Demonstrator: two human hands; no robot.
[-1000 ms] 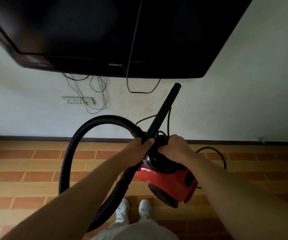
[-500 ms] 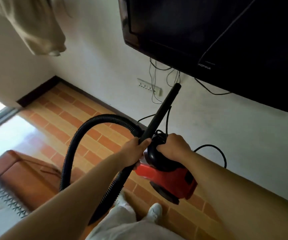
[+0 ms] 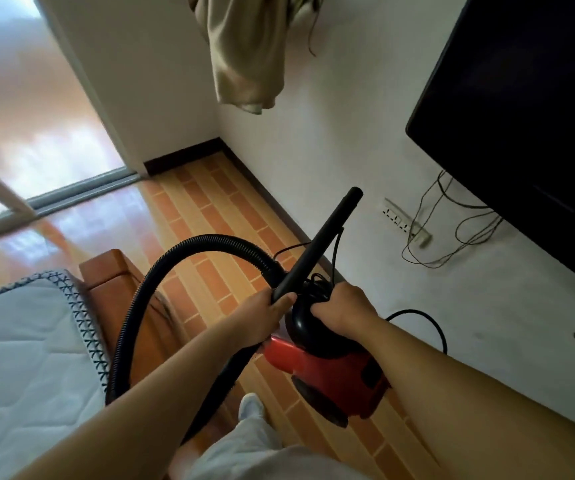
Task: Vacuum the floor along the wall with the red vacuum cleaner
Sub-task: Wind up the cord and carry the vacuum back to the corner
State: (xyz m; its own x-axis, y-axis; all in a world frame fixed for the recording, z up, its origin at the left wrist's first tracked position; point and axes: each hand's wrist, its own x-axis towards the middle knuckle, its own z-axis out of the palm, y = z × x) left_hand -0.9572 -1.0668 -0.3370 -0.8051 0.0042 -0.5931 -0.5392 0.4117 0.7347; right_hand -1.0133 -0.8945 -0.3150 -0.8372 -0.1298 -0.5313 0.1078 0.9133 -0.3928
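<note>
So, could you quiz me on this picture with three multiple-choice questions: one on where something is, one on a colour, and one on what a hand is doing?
1. Where is the power strip?
A. On the floor tiles
B. On the wall, below the television
C. On the mattress

2. What colour is the vacuum cleaner's body?
A. Blue
B. Green
C. Red

3. What is the left hand doing?
A. Gripping the black wand
B. Hanging idle
C. Touching the wall

Answers:
1 B: the white strip sits on the wall with cables hanging by it.
2 C: the casing under the black top is red.
3 A: its fingers curl round the wand's lower end.
</note>
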